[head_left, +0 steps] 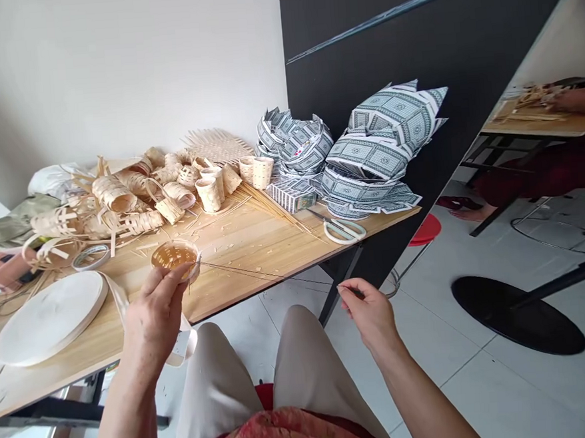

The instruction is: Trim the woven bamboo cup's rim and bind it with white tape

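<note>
A small woven basket [173, 254] is gripped at its rim by my left hand [159, 312], its opening tilted toward me. From that rim a dark thread [261, 272] runs taut to the right. My right hand [372, 310] pinches the thread's other end above the floor, right of my knees; whether a needle is in the pinch is too small to tell. Beside my left wrist hangs a pale flat strip [120, 298], leading off a large coiled roll [54, 319] on the table.
Several woven cups [208, 195] and unfinished weaves [120, 194] crowd the table's back left. Scissors [343, 230] lie near the front edge, beside thin sticks [271, 204] and patterned paper shapes [377, 146]. A tape roll [91, 257] sits left. Another person's foot [466, 212] shows at right.
</note>
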Action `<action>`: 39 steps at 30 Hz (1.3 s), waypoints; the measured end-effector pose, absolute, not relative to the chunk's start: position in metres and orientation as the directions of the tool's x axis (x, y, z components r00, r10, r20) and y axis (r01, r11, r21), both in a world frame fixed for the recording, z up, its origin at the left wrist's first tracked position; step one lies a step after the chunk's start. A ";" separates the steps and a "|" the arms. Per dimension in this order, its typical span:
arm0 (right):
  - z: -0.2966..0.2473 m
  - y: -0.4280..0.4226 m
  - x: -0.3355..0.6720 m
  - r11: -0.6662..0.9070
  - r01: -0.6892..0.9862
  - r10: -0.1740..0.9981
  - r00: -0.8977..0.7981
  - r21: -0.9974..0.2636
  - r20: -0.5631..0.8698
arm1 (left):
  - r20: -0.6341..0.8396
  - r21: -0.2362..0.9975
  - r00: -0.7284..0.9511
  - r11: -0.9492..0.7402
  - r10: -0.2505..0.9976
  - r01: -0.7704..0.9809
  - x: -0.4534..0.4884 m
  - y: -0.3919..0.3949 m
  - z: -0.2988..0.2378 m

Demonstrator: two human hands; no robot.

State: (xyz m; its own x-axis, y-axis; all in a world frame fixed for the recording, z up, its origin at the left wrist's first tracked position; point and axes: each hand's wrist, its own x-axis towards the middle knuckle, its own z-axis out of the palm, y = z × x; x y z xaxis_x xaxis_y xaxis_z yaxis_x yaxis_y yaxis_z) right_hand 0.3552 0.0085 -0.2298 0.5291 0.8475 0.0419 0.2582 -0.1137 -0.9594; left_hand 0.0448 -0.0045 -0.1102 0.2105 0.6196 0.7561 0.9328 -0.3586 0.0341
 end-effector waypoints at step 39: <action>-0.103 0.001 0.239 0.848 0.459 0.047 -0.563 0.265 0.825 | 0.397 0.825 0.149 -0.423 0.906 0.374 0.081 -0.024 -0.092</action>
